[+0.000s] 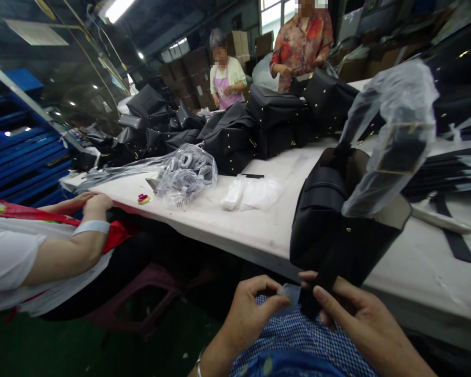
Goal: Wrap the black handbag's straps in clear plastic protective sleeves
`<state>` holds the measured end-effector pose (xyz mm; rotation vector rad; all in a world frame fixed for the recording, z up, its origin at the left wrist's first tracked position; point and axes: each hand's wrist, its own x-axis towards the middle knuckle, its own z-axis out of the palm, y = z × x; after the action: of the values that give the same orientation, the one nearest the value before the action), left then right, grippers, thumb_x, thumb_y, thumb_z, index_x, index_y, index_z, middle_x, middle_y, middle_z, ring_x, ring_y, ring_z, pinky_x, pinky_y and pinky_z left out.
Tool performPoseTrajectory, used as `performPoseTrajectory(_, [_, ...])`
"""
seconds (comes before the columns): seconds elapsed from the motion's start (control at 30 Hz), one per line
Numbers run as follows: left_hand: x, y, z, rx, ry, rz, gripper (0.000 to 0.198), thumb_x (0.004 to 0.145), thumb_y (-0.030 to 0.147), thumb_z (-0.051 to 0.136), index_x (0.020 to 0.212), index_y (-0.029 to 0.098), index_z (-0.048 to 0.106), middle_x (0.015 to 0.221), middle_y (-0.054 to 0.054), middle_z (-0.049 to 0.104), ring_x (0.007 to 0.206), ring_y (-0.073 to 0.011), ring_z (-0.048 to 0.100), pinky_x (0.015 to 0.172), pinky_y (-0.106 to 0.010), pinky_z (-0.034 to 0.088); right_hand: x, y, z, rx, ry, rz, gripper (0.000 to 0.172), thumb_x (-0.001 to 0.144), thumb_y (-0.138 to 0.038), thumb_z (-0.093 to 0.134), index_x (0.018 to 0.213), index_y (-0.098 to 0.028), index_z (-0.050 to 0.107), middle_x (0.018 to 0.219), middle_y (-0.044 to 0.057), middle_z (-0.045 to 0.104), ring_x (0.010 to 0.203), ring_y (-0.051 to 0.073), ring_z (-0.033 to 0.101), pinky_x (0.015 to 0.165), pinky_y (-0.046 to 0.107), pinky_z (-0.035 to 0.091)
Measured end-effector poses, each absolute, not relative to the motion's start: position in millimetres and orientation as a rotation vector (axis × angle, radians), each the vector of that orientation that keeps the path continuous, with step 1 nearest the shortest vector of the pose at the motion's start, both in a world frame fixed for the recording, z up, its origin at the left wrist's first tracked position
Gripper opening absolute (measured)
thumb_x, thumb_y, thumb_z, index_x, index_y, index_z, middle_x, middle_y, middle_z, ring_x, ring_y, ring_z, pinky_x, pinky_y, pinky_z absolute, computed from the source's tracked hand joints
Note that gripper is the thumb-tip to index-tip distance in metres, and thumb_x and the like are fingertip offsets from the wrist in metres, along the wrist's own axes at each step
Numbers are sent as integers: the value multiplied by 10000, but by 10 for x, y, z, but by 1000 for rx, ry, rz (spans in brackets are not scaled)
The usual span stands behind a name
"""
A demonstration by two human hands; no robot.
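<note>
In front of me a black handbag (322,209) leans at the table's edge, its handles wrapped in clear plastic film (400,99). My right hand (349,303) is closed on a black strap (320,290) that hangs down from the bag over the edge. Between the thumb and fingers of my left hand (251,309) is a small piece of clear plastic (290,296), pinched close beside the strap end. Whether the plastic touches the strap, I cannot tell. Both hands are just above my checkered blue clothing (310,335).
A clear bag of grey rolls (190,170) and white plastic packets (251,193) lie on the white table (267,225). Several black handbags (231,136) line its far side. A co-worker's arm (70,246) is at left, two people stand opposite. Black straps (451,230) lie at right.
</note>
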<state>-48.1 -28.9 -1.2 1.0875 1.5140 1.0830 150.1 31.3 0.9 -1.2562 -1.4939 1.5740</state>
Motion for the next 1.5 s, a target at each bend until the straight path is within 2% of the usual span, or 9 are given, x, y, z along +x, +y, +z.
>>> performPoseTrajectory(0.1, [-507, -277, 1, 1106, 1523, 1014, 61, 766, 196, 777, 774, 138, 792, 748, -37, 745, 735, -173, 641, 707, -234, 472, 1543, 310, 20, -1250, -1473, 1532, 427, 831, -568, 687, 1053, -213, 769, 546, -2, 619, 531, 178, 634, 556, 254, 569])
performPoseTrajectory(0.2, [-542, -301, -20, 1123, 1492, 923, 39, 748, 147, 774, 772, 146, 804, 762, -34, 761, 750, -174, 661, 724, -227, 477, 1567, 303, 24, -1214, -1462, 1506, 392, 831, -545, 706, 997, -193, 758, 583, 4, 640, 540, 165, 634, 535, 229, 554])
performPoseTrajectory(0.37, [-524, -367, -66, 1155, 1459, 850, 50, 754, 157, 779, 789, 154, 814, 782, -37, 771, 765, -177, 672, 726, -224, 485, 1514, 261, 10, -1189, -1355, 1436, 317, 839, -485, 733, 971, -197, 748, 619, -5, 649, 566, 142, 626, 549, 200, 533])
performPoseTrajectory(1.0, [-459, -401, -97, 1090, 1427, 904, 68, 745, 208, 776, 790, 171, 812, 784, -44, 774, 753, -190, 681, 722, -247, 516, 1471, 231, -30, -1197, -1414, 1369, 277, 880, -455, 706, 992, -203, 734, 653, -13, 627, 600, 145, 617, 566, 220, 515])
performPoseTrajectory(1.27, [-404, -332, -91, 958, 1377, 959, 90, 738, 221, 780, 793, 161, 819, 741, -37, 765, 670, -155, 642, 643, -219, 463, 1469, 237, -5, -1187, -1463, 1338, 254, 892, -446, 693, 967, -207, 731, 673, -14, 619, 613, 143, 621, 572, 211, 518])
performPoseTrajectory(1.4, [-312, -287, -87, 913, 1329, 1024, 159, 804, 289, 754, 821, 145, 820, 743, -50, 761, 644, -137, 613, 617, -217, 432, 1486, 263, 3, -1182, -1526, 1256, 242, 888, -441, 693, 830, -206, 709, 723, 1, 622, 611, 138, 610, 565, 207, 523])
performPoseTrajectory(1.5, [-201, -246, -88, 860, 1295, 1087, 258, 843, 377, 743, 846, 130, 819, 785, -73, 766, 672, -140, 614, 631, -222, 433, 1561, 298, -6, -1180, -1560, 1156, 313, 888, -453, 681, 698, -205, 660, 737, 14, 628, 606, 140, 611, 562, 210, 533])
